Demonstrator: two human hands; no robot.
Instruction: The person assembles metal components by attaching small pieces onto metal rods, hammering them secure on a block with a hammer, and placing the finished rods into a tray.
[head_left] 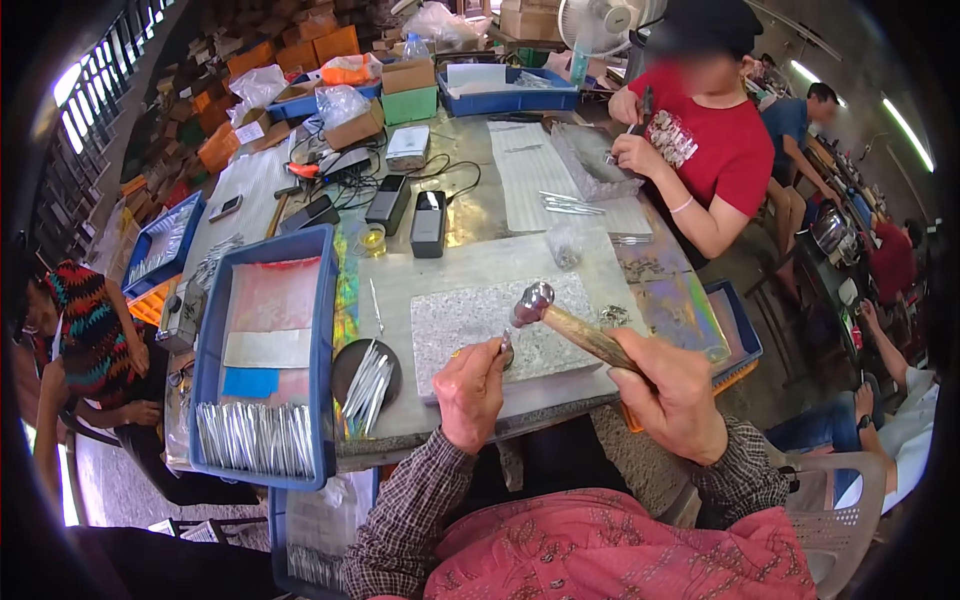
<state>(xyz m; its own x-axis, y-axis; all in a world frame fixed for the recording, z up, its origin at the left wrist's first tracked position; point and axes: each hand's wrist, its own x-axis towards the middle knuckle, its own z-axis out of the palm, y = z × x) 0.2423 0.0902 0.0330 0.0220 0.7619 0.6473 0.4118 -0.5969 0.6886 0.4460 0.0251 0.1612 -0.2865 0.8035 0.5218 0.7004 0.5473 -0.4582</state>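
Observation:
My right hand (pixel 675 390) is wrapped round the wooden handle of a hammer (pixel 580 335). The rounded metal head hangs just above a speckled stone slab (pixel 450 318), close to the fingertips of my left hand (pixel 468 395). Those fingers are pinched on a small metal piece (pixel 507 348) over the slab's front part; its exact kind is hidden by the fingers. Left of the slab, a dark round dish (pixel 345 365) carries a bunch of slim silvery metal pieces (pixel 370 388). One more thin metal piece (pixel 376 305) lies behind the dish.
A long blue tray (pixel 328 300) at the left holds many silvery strips. Power banks (pixel 428 225) and cables lie farther back, near a tape roll (pixel 371 238). A small plastic bag (pixel 565 245) sits behind the slab. Across the table, a co-worker in a red shirt (pixel 725 150) handles tools.

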